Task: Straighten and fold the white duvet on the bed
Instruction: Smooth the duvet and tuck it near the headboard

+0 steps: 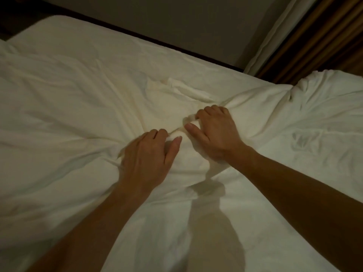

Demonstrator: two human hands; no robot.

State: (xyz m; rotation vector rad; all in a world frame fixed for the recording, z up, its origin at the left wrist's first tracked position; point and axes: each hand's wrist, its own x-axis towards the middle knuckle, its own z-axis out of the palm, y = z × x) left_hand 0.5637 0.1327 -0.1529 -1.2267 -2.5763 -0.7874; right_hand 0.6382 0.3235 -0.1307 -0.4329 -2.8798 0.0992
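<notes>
Both bare forearms reach from the near edge toward the middle of the bed (49, 22), where the white duvet (68, 99) lies spread and wrinkled over the mattress. The left hand (147, 158) lies palm down with fingers curled, its grip clenched on a raised ridge of the duvet. Just right and slightly farther, the right hand (214, 132) pinches the same ridge between thumb and bent fingers.

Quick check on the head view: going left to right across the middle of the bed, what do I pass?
Wrinkled white duvet → left hand gripping a bunched ridge → right hand gripping the same ridge → puffed duvet corner → brown curtain beyond the bed.
</notes>
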